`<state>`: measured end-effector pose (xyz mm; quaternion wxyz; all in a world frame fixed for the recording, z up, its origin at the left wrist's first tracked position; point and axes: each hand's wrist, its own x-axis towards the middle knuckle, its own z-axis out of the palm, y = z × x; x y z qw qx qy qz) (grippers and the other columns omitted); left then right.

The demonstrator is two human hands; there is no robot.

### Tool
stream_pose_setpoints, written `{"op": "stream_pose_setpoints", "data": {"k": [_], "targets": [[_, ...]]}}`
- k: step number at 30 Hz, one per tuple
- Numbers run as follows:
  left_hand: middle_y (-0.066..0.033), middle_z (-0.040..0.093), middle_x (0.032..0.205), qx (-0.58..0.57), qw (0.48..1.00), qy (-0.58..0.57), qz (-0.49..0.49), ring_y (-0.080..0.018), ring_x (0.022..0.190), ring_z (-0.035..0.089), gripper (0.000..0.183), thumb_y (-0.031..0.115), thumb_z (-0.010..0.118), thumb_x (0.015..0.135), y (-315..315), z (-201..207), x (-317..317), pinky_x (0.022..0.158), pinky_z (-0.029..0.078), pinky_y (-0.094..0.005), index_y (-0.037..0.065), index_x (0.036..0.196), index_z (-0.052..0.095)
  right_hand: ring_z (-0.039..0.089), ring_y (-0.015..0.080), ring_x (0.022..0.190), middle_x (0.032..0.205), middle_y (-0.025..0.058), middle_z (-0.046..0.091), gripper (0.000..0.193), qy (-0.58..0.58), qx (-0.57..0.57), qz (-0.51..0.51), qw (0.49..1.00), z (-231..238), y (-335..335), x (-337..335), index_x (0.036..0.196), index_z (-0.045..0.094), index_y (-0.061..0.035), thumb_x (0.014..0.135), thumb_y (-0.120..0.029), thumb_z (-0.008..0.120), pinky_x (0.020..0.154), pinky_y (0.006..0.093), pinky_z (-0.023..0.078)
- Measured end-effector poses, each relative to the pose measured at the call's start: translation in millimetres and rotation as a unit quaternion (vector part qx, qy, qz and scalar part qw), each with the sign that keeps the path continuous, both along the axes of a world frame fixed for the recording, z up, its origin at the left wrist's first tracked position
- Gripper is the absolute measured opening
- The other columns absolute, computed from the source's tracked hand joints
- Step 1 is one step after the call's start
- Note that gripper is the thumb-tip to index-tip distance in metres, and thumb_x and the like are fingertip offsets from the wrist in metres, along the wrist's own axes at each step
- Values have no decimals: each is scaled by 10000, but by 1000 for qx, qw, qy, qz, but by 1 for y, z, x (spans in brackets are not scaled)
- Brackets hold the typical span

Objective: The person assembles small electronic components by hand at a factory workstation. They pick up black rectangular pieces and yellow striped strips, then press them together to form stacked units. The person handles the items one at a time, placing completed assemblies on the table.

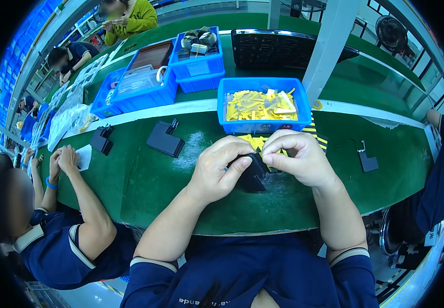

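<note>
My left hand (214, 172) is closed round a black flat-sided block (253, 177), thumb on its upper edge. The block is tilted just above the green table, and its far part is hidden by my fingers. At the block's upper corner my right hand (300, 160) is pinched, thumb against fingertips; whatever lies between them is too small to make out. Just beyond my hands, yellow strips (255, 140) lie on the table. Behind these stands a blue bin (263, 126) holding many loose yellow strips and some white pieces.
L-shaped black blocks lie on the table, one (164, 139) left of my hands, another (102, 140) farther left, one (369, 164) at right. Blue bins (152, 97) stand behind. A white post (330, 46) rises at the back right. A co-worker's hands (63, 159) work at left.
</note>
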<state>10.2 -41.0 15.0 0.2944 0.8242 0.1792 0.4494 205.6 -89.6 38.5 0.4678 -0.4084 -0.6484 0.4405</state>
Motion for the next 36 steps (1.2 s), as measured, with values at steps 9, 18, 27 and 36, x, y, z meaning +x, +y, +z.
{"op": "stream_pose_setpoints", "data": {"k": [9,18,27,36], "targets": [[-123,625,846,51,998,6,-27,-234,773,605,103,78,584,806,-2,1,0,680,476,-302,-3,864,607,542,89,691,741,15,590,73,62,-119,25,991,-2,2,1,755,630,9,772,-62,627,637,225,432],[-122,639,890,-1,1000,-21,9,-224,829,605,112,81,576,817,1,-1,-2,750,469,-314,-7,875,612,597,152,739,692,38,590,132,-288,45,-203,935,-18,13,5,854,642,-14,785,-126,654,649,258,461],[-120,642,900,-12,1000,-21,-5,-214,825,611,122,84,572,818,-2,-3,2,737,472,-302,2,893,624,562,57,703,769,19,614,165,83,-124,-27,988,-7,8,-1,957,633,11,805,-50,618,659,208,463],[-22,601,797,-272,914,-113,277,-68,704,522,181,95,555,852,84,-18,-84,642,422,-212,-14,989,600,553,63,638,729,23,616,111,-1,-86,-104,991,-25,13,0,877,638,10,792,-60,620,615,210,461]]}}
